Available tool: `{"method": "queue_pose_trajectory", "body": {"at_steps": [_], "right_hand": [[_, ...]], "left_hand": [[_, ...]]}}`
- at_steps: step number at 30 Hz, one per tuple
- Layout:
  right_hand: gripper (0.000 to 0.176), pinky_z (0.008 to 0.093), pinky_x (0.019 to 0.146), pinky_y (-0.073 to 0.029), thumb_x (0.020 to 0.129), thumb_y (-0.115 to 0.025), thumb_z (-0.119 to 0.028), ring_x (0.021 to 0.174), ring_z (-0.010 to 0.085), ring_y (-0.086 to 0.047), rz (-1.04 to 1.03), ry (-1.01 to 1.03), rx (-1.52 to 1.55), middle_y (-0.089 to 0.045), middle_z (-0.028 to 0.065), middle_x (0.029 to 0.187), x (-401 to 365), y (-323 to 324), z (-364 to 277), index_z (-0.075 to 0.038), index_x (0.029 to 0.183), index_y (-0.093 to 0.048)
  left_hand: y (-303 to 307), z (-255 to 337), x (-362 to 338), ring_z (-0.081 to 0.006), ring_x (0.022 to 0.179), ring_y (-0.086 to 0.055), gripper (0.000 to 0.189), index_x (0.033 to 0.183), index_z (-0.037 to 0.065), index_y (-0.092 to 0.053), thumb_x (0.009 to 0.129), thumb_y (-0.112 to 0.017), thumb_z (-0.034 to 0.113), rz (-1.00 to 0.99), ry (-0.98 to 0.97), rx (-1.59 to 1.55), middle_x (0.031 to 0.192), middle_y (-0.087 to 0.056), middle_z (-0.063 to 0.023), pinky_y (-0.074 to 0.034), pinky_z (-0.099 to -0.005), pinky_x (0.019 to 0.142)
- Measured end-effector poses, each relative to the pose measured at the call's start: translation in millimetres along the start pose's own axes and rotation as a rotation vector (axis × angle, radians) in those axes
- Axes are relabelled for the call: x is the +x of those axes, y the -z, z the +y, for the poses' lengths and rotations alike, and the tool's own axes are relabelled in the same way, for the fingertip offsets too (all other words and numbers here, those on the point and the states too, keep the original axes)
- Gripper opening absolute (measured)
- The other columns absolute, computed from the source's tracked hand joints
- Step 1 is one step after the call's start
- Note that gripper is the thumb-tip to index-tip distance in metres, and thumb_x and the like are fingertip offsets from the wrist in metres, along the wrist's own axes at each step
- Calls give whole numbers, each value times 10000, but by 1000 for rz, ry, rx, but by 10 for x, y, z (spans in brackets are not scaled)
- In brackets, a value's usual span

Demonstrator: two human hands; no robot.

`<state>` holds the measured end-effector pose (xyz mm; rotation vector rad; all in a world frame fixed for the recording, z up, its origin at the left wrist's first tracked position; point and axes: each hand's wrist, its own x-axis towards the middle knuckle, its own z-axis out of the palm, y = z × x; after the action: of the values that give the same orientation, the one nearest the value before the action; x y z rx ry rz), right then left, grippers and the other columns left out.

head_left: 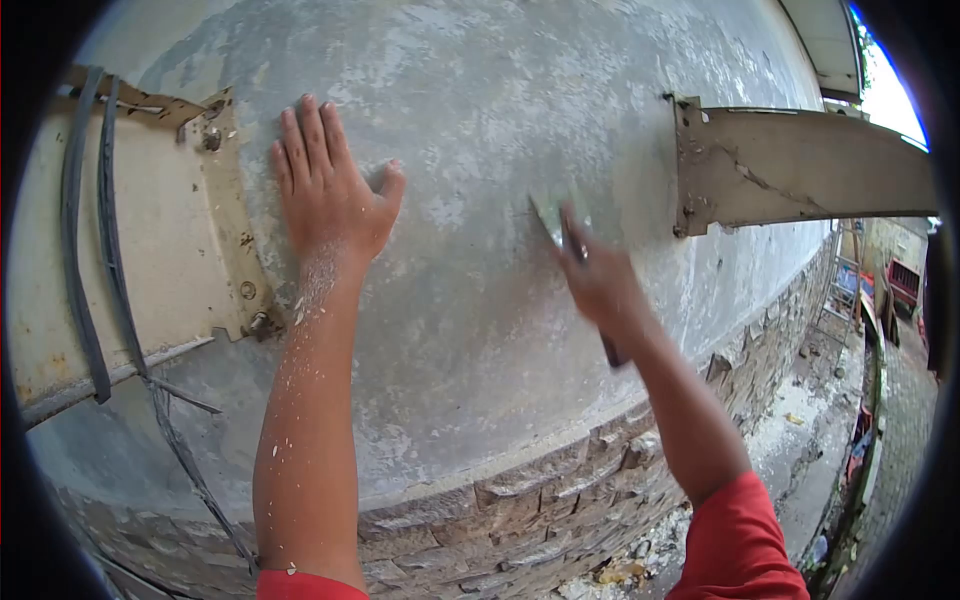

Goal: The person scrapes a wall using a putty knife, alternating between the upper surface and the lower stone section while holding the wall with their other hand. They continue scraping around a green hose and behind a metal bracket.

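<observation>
1. grey plaster wall (470,340) has the left hand (325,195) flat on it, fingers spread, holding nothing.
2. right hand (600,285), blurry, is wrapped round a scraper (548,215); its blade touches the wall.
3. this looks like the scraping step; a next stroke needs the blade kept flat.
</observation>
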<state>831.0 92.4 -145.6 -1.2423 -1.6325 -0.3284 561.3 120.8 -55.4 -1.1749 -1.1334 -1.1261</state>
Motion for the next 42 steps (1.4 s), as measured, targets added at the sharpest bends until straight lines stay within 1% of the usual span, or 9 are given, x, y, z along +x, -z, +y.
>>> {"method": "queue_pose_trajectory", "body": {"at_steps": [6, 9, 15, 24, 28, 31, 33, 36, 42], "right_hand": [[553, 421, 633, -530, 942, -495, -477, 659, 324, -654, 219, 5, 68, -652, 200, 741, 1609, 830, -285, -172, 1403, -460], [565, 482, 799, -523, 970, -423, -434, 930, 420, -642, 118, 7, -78, -659, 238, 1036, 1225, 712, -27, -114, 1433, -383], [530, 492, 915, -470, 937, -527, -296, 1049, 459, -589, 82, -115, 40, -628, 267, 1100, -377, -35, 683, -138, 1429, -407], [596, 435, 715, -533, 941, -452, -505, 760, 352, -668, 282, 100, -90, -677, 202, 900, 2098, 1168, 516, -130, 1405, -436], [511, 485, 781, -509, 961, -477, -355, 853, 416, -642, 160, -33, 64, -660, 232, 863, 765, 775, 921, -103, 1403, -422], [575, 453, 988, -425, 951, -491, -315, 1223, 458, -471, 37, -54, 120, -432, 265, 1397, -208, 297, 1398, -140, 1476, -334], [583, 476, 935, -454, 949, -494, -326, 1131, 480, -524, 79, -6, 115, -538, 279, 1269, -110, 287, 1397, -145, 1476, -325], [550, 511, 764, -507, 972, -428, -404, 832, 477, -622, 194, 130, 73, -650, 266, 945, 1075, 726, 986, -160, 1458, -345], [436, 419, 722, -544, 985, -415, -366, 867, 328, -661, 109, 109, -78, -650, 228, 1033, 2637, 1509, 588, -94, 1313, -507]], "left_hand": [[14, 75, -252, -295, 1474, -45, 820, 1517, 37, -106, 913, -454, 470, 24, -36, -16, 1591, -80, -139, -59, -440, 1196], [13, 129, -353, -303, 1474, -55, 822, 1516, 35, -114, 908, -459, 467, 42, -45, -10, 1591, -87, -141, -72, -449, 1192], [-4, 288, -464, -315, 1471, -75, 842, 1513, 25, -124, 889, -474, 470, 71, -33, -4, 1588, -108, -148, -81, -462, 1187], [-30, 278, -465, -314, 1472, -76, 838, 1517, 34, -123, 889, -471, 466, 93, -45, 62, 1588, -119, -142, -86, -473, 1182], [-15, 356, -513, -327, 1472, -54, 853, 1513, 23, -116, 877, -484, 456, 50, -24, 83, 1587, -100, -156, -71, -482, 1183], [-63, 507, -491, -336, 1472, -39, 859, 1513, 22, -112, 873, -491, 450, 59, 29, 80, 1586, -84, -172, -55, -488, 1183], [-82, 600, -492, -336, 1472, -37, 855, 1519, 34, -104, 877, -493, 444, 89, 49, 71, 1588, -81, -169, -51, -490, 1181], [-111, 692, -420, -339, 1472, -30, 861, 1517, 32, -112, 872, -500, 451, 109, 98, 128, 1585, -80, -183, -35, -493, 1179], [-46, 674, -454, -337, 1472, -32, 869, 1520, 54, -126, 864, -501, 483, 43, 96, 93, 1586, -81, -178, -37, -496, 1176]]}}
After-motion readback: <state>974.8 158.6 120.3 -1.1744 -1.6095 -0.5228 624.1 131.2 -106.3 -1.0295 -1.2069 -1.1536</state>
